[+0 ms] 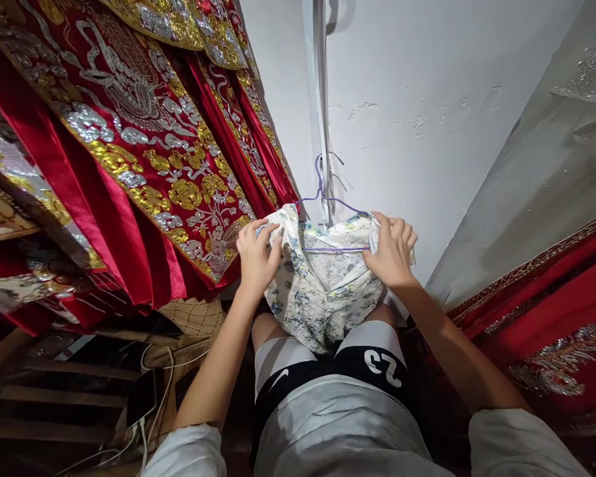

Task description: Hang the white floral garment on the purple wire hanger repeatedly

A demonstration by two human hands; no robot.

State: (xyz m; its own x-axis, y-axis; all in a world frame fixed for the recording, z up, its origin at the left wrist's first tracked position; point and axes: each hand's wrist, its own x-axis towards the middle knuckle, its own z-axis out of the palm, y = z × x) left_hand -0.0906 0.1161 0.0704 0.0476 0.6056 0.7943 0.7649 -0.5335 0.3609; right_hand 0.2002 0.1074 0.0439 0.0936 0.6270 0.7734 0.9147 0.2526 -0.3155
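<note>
A white blouse (322, 298) with blue and yellow flowers hangs on a purple hanger (319, 194) in front of my legs. My left hand (258, 255) has the blouse's left shoulder between thumb and fingers. At the opposite shoulder, my right hand (393, 250) grips the fabric with its fingers curled behind it. The hanger's shoulders go into the blouse, and its lower bar shows across the open neckline. Its hook stands upright close to the white wall, beside a vertical strip; whether it is hooked on anything I cannot tell.
Red embroidered garments (153, 146) with gold and silver hang to my left. At right are a sheer pale cloth (521, 172) and red beaded fabric (556, 298). A phone (142, 397) with a white cable lies on wooden slats (64, 395) at lower left.
</note>
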